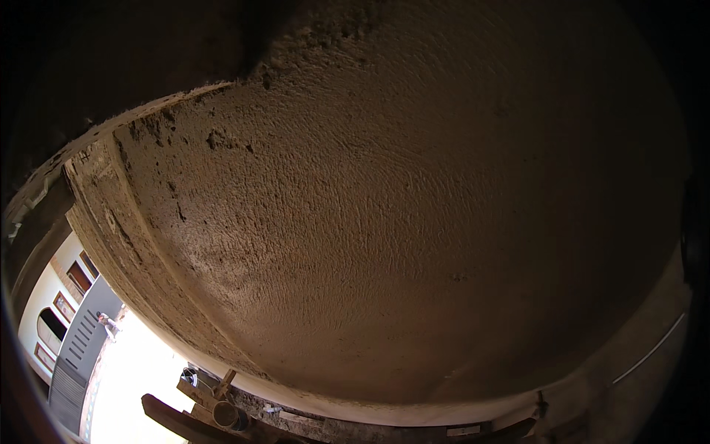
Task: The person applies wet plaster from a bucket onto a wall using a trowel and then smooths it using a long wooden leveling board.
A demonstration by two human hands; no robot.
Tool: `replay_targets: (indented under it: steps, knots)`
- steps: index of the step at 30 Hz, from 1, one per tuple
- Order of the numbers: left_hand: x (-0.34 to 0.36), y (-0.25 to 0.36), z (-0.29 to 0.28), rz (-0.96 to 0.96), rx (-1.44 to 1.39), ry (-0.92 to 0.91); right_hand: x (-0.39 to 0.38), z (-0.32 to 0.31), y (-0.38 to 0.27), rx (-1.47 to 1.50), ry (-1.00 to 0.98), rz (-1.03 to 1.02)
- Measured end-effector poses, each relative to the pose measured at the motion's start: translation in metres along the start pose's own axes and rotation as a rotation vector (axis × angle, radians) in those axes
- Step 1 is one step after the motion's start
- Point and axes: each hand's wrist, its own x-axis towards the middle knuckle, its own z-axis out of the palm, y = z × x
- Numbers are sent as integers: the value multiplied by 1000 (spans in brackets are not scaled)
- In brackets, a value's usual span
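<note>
I see a rough plastered surface (384, 222) filling almost the whole head view, ridged brown, with darker pitted patches near its upper left edge and a thick ragged edge curving down its left side. Below its lower edge sit wooden planks and poles (200, 407) and a small round can (224, 414), with a building front (66, 311) at far left. Neither hand shows, so I can't tell their state.

A building site: rough plastered ceiling (384, 222) above timber scaffolding (200, 414).
</note>
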Motion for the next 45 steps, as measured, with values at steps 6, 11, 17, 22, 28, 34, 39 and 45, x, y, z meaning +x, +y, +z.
replay_targets:
  steps: [6, 11, 17, 22, 28, 34, 39, 45]
  knots:
    - [39, -93, -55, -415, -45, -39, -50, -29, -88, 266, 107, -437]
    - [41, -223, -112, -821, -147, -192, -95, -47, -144, 449, 128, -782]
    - [-55, -309, -83, -812, 890, -522, -143, -36, -204, 535, 129, -1127]
    - [-210, -253, 8, -210, 1066, -1537, -177, -6, -238, -174, 408, -1378]
    - [-325, -224, 105, 183, 680, -1741, -177, 27, -262, -782, 271, -1913]
    - [-376, -266, 135, -145, 677, -1829, -184, 29, -284, -1152, 180, -1892]
    - [-363, -294, 151, -428, 736, -1713, -190, 25, -325, -1428, -42, -1960]
    - [-363, -274, 202, -502, 442, -1440, -157, -82, -403, -1412, 239, -2138]
